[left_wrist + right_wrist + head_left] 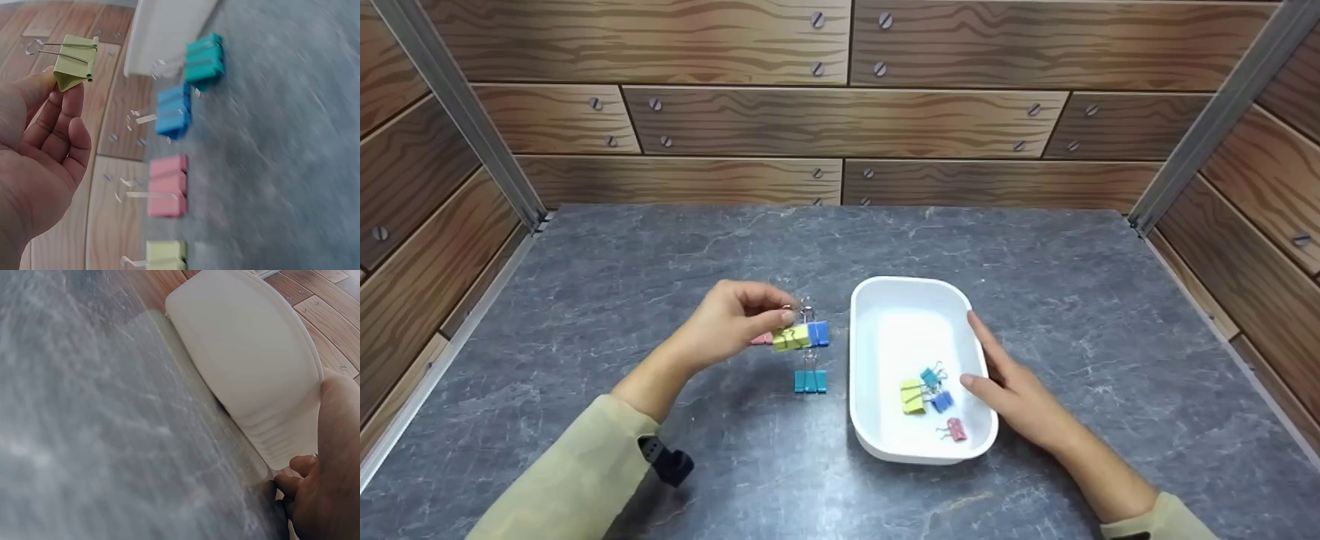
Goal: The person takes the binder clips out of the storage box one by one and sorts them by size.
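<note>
My left hand pinches a yellow binder clip between thumb and fingers, raised over the table left of the white tub. Below and around it a blue binder clip, a pink binder clip and a teal binder clip stand on the table in a row. Another yellow binder clip ends that row in the left wrist view; the hand covers it in the head view. My right hand holds the tub's right wall, thumb over the rim and fingers along the outside.
Inside the tub, toward its near end, lie a larger yellow clip, a small teal clip, a small blue clip and a small pink clip. Wood-patterned walls enclose the grey marbled table at the back and sides.
</note>
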The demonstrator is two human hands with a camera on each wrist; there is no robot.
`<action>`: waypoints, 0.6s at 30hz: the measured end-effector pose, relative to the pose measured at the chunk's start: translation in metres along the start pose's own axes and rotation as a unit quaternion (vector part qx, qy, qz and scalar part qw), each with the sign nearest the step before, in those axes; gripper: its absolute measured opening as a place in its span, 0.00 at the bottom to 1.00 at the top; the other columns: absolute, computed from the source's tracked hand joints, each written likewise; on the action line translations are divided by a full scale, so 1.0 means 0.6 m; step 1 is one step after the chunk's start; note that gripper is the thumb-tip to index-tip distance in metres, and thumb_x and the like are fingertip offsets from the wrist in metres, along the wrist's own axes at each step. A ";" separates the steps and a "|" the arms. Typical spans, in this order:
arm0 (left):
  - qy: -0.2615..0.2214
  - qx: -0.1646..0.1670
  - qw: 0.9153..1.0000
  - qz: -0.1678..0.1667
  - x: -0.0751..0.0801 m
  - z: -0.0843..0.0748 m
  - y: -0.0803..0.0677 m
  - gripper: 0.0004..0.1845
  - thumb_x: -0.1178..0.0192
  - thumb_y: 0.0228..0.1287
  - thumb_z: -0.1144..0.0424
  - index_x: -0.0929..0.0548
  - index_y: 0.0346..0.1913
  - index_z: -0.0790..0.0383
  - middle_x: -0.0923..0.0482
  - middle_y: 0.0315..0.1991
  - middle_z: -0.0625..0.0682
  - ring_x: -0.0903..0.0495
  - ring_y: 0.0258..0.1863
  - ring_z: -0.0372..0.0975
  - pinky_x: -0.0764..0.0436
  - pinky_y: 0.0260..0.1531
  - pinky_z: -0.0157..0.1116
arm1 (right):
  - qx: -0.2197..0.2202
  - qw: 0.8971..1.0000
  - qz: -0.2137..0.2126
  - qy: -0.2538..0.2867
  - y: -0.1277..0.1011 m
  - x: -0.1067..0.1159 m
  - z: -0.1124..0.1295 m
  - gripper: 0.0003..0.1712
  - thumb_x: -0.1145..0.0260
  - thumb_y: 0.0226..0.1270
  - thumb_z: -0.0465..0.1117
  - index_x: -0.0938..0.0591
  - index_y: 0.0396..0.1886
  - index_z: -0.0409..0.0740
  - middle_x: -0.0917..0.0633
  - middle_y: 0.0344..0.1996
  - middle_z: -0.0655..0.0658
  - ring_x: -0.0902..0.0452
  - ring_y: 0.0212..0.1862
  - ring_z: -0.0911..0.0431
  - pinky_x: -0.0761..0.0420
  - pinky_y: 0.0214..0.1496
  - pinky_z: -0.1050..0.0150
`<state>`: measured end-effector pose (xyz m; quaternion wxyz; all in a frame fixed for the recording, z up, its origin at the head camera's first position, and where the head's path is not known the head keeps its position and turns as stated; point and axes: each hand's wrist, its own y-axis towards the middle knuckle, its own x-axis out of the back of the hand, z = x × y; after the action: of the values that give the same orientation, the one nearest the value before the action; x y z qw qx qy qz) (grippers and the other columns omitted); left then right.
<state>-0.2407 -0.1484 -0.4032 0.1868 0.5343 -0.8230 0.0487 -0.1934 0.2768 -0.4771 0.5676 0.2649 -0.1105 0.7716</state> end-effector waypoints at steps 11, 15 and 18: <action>0.018 0.019 1.000 0.002 0.017 0.048 -0.021 0.10 0.31 0.72 0.67 0.10 0.50 0.70 0.11 0.39 0.56 0.16 0.35 0.37 0.13 0.40 0.39 | -0.004 1.000 -0.001 0.001 0.000 -0.001 0.002 0.48 0.34 0.79 0.46 0.49 0.88 0.65 0.33 0.79 0.36 0.25 0.69 0.45 0.25 0.65 0.69; 0.019 0.026 0.999 0.005 0.018 0.061 -0.027 0.11 0.31 0.71 0.68 0.11 0.50 0.73 0.10 0.43 0.59 0.15 0.37 0.38 0.13 0.41 0.36 | -0.003 1.000 -0.003 -0.004 0.000 0.000 0.002 0.48 0.34 0.79 0.46 0.49 0.88 0.65 0.32 0.78 0.35 0.24 0.68 0.45 0.25 0.65 0.68; 0.021 0.031 0.999 0.006 0.018 0.069 -0.032 0.11 0.31 0.71 0.68 0.11 0.51 0.72 0.11 0.50 0.62 0.13 0.42 0.38 0.13 0.44 0.34 | 0.000 1.000 -0.004 -0.005 0.000 0.000 0.001 0.48 0.34 0.79 0.45 0.49 0.88 0.65 0.31 0.78 0.35 0.24 0.68 0.45 0.25 0.64 0.68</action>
<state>-0.2379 -0.1774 -0.4401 0.1865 0.5337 -0.8203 0.0868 -0.1933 0.2767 -0.4769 0.5704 0.2688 -0.1124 0.7680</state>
